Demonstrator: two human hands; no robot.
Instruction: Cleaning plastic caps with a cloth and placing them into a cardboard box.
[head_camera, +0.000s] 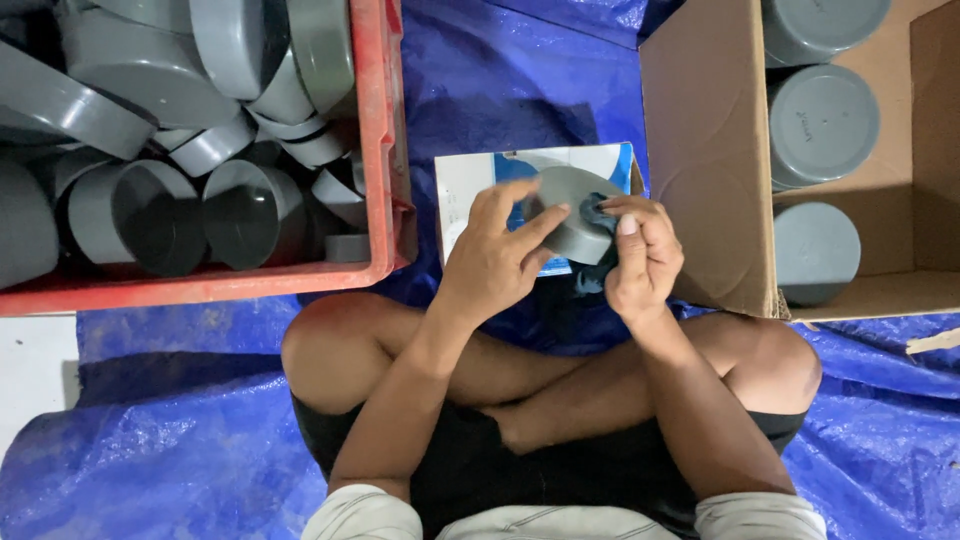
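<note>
Grey pipe cap (572, 212) gripped by left hand (492, 262), right hand (640, 258) fingers pinching dark cloth (597, 210) against it; cardboard box (705, 150) right of cap part-filled, red crate (380, 140) left heaped.

Cut off by the top and left picture edges: the red crate (385, 150) and its heap of grey pipe caps (160, 215). Cut off at top and right: the cardboard box (705, 150), with the topmost grey cap (820, 25) only partly seen. Mostly hidden behind the left hand (495, 260) and right hand (640, 255): the held grey cap (575, 205), the dark cloth (597, 208) and the white-and-blue card (480, 175). Too small to read: marks on the boxed caps.
</note>
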